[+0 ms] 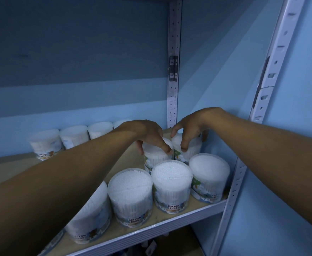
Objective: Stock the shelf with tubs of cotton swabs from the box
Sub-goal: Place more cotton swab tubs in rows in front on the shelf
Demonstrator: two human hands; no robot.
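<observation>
Clear round tubs of white cotton swabs stand on a wooden shelf (131,157). My left hand (146,133) grips the lid rim of one tub (156,157) from above, in the second row near the right end. My right hand (190,126) grips the neighbouring tub (187,152) the same way, close to the right upright. Three more tubs (171,183) line the front edge before them, and another tub (90,218) is partly hidden under my left forearm. A row of several tubs (73,135) stands along the back wall at the left.
White perforated metal uprights (173,71) frame the shelf at the back, and another upright (273,61) rises at the right front. A blue wall closes the back and right side. Bare shelf board lies left of the gripped tubs. Dark items show dimly on the level below.
</observation>
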